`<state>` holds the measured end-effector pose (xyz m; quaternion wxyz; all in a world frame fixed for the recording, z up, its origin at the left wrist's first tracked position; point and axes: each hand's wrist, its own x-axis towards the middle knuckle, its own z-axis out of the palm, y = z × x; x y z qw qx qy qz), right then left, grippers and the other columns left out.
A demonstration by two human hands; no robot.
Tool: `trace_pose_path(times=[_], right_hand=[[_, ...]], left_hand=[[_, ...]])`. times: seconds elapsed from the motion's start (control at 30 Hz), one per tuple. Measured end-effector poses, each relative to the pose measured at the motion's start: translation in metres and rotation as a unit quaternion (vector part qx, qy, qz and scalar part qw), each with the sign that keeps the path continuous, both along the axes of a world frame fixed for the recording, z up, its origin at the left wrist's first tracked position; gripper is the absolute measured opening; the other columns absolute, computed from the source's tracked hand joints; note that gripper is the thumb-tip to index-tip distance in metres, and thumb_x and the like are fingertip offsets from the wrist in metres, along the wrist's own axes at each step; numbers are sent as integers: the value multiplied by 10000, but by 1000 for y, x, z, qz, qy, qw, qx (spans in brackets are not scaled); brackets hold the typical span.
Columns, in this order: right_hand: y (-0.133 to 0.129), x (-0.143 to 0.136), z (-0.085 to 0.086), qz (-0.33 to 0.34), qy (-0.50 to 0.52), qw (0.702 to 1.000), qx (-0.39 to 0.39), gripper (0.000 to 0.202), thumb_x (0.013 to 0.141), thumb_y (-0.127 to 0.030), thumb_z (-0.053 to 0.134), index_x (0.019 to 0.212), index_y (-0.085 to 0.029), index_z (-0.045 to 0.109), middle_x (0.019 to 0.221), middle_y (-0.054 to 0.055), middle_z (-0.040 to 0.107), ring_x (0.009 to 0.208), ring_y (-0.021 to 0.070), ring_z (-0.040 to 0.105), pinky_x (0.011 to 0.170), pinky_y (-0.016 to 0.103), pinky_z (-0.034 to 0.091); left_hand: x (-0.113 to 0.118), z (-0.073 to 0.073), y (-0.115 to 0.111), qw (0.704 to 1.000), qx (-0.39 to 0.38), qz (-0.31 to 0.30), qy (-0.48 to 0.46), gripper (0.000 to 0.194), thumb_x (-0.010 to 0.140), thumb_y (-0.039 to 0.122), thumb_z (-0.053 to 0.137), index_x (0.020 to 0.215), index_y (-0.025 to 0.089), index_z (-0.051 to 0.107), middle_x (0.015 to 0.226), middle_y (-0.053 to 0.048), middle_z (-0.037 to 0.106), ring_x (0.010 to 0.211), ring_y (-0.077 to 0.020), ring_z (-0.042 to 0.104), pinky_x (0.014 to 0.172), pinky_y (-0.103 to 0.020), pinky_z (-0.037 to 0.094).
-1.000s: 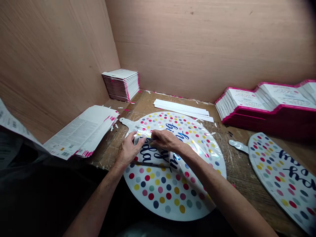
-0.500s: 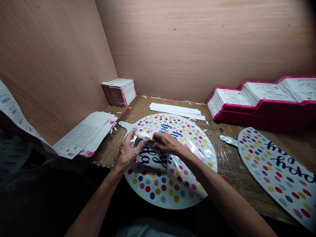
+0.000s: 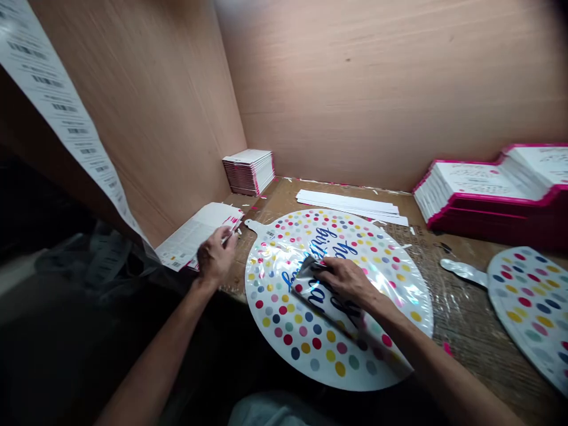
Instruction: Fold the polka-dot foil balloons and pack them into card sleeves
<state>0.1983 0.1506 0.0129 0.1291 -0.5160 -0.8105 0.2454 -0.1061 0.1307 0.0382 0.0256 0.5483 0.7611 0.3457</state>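
A flat round foil balloon [image 3: 284, 349] with coloured dots and dark lettering lies on the bench, its pale tail pointing to the upper left. On top of it is a folded foil balloon [image 3: 306, 293], dark inside and marked with similar lettering. My right hand [image 3: 348, 278] grips the folded one at its upper edge. Away to the left, my left hand [image 3: 215, 254] is at the edge of a pile of printed cards [image 3: 190, 236], fingers curled and thumb drawn in. Whatever may be between its fingertips is too blurred to make out.
A stack of folded cards [image 3: 248, 171] stands in the back corner. White strips [image 3: 350, 204] lie behind the balloon. At right are pink-edged card stacks [image 3: 479, 201] and another dotted balloon [image 3: 528, 296]. A barcode label strip [image 3: 75, 118] hangs at left.
My left hand has let go of the folded balloon and moved left to the printed cards. My right hand still holds the folded balloon, now lower and flatter. The view has shifted left.
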Motion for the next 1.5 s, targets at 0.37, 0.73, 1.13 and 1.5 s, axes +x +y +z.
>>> trace_pose_path(times=[0.37,0.73,1.13,1.5], right_hand=[[1,11,-12,-40,37,998,-40,331,910,-513,466,822,-226,607,776,29,654,739,192,584,617,268,355],[-7,70,-3,-59,185,979,-54,322,895,-512,486,873,-205,581,778,6,603,700,163,536,633,273,424],[-1,23,12,11,70,997,8,310,966,-445,418,778,-213,501,716,-22,518,664,135,464,641,256,366],[17,-20,-7,-99,-33,994,32,682,871,-430,625,1425,-138,353,1390,177,457,1174,284,539,852,344,456]], left_hand=[[-88,27,26,894,-303,3,329,320,889,270,434,855,95,700,918,-236,706,917,-370,675,792,-428,497],[1,0,-10,907,-97,-315,263,339,817,118,399,964,222,686,1124,-95,708,1041,-232,666,908,-350,512],[101,-25,2,867,-155,-364,303,127,863,198,553,970,147,598,1059,-137,626,1037,-265,594,828,-367,538],[85,-15,17,839,-173,-357,372,301,847,11,343,846,79,637,815,-165,645,720,-258,641,608,-345,496]])
